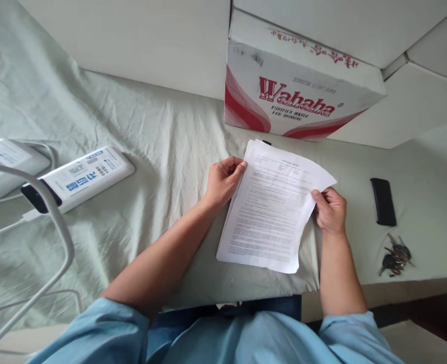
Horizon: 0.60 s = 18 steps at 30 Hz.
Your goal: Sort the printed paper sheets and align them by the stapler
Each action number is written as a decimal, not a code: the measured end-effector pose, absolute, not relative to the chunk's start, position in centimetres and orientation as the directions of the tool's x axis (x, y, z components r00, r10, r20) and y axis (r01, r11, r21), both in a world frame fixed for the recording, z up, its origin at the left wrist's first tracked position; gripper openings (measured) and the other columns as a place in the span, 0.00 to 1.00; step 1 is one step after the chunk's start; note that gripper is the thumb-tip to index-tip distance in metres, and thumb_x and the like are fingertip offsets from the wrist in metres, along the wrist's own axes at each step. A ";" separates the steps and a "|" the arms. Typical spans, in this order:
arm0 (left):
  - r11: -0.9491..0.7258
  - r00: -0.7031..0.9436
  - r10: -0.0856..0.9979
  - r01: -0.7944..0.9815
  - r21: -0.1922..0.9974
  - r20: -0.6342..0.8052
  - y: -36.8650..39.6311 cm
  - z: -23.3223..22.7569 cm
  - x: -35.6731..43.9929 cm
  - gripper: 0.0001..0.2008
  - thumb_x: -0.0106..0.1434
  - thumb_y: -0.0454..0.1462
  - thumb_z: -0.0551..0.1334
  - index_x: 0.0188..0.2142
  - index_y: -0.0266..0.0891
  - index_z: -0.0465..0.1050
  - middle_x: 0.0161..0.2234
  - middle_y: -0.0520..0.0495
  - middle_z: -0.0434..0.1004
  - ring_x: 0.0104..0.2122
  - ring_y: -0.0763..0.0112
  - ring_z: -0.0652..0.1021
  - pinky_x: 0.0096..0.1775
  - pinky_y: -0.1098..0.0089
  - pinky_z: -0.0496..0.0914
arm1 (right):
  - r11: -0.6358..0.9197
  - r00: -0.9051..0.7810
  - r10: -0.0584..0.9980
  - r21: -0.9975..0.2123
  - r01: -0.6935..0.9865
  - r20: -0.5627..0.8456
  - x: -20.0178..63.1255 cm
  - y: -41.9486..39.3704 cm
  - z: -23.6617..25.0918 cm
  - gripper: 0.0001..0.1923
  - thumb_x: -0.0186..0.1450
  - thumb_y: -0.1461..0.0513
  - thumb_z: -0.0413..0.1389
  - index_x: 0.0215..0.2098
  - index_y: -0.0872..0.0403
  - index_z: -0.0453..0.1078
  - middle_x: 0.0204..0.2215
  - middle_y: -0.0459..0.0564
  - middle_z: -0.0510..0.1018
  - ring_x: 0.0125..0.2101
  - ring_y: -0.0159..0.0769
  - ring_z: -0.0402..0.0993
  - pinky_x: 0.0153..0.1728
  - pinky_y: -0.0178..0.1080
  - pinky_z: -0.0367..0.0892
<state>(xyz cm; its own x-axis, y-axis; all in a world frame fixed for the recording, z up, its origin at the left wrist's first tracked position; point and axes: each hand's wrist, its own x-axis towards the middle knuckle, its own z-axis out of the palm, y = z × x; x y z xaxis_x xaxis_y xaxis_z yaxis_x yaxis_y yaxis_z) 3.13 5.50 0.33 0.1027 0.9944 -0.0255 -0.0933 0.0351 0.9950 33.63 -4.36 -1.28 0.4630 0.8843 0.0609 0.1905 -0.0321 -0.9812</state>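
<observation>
"Locating the papers (266,217): where are they?"

"Right of centre in the frame, above the pale cloth (174,136), printed side up. The upper right corner bends outward."

"State of the hands?"

"The left hand (225,181) pinches the upper left edge, thumb on top. The right hand (330,210) holds the right edge near its top, thumb over the front, fingers behind."

"Expected handling?"

"Judged light and limp; loose sheets may slide over one another and crease easily. Recommended grip: both long edges, all sheets together, light pressure. Avoid lifting by one corner."

"Surroundings?"

"Box (299,98): upper right of the frame, just beyond the papers. Phone (383,202): far right. Keys (397,257): lower right, below the phone. Power bank (89,177): left. Thick cable (70,247): lower left."
</observation>
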 end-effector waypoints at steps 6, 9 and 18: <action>0.038 0.096 0.995 -0.088 0.995 -0.030 5.4 0.5 3.1 0.18 0.65 0.51 0.70 0.31 0.38 0.76 0.24 0.52 0.70 0.25 0.74 0.67 0.27 0.71 0.59 | -0.039 0.447 0.894 -0.988 0.151 0.034 33.7 -4.4 -1.4 0.16 0.59 0.49 0.76 0.35 0.49 0.82 0.32 0.45 0.85 0.32 0.36 0.79 0.40 0.41 0.76; 0.033 0.081 0.996 -0.067 0.997 -0.028 5.4 0.5 3.1 0.17 0.65 0.50 0.69 0.31 0.39 0.77 0.24 0.52 0.69 0.25 0.74 0.66 0.28 0.70 0.59 | -0.043 0.441 0.897 -0.983 0.180 0.041 33.8 -4.4 -1.4 0.17 0.59 0.48 0.76 0.35 0.50 0.81 0.32 0.46 0.85 0.32 0.37 0.79 0.40 0.42 0.76; 0.047 0.061 0.997 -0.053 0.997 -0.044 5.4 0.5 3.0 0.13 0.64 0.45 0.68 0.28 0.38 0.77 0.22 0.52 0.68 0.24 0.75 0.64 0.26 0.71 0.57 | -0.052 0.489 0.868 -0.964 0.261 0.085 33.9 -4.3 -1.5 0.20 0.59 0.46 0.75 0.34 0.50 0.78 0.27 0.42 0.78 0.26 0.32 0.70 0.30 0.37 0.67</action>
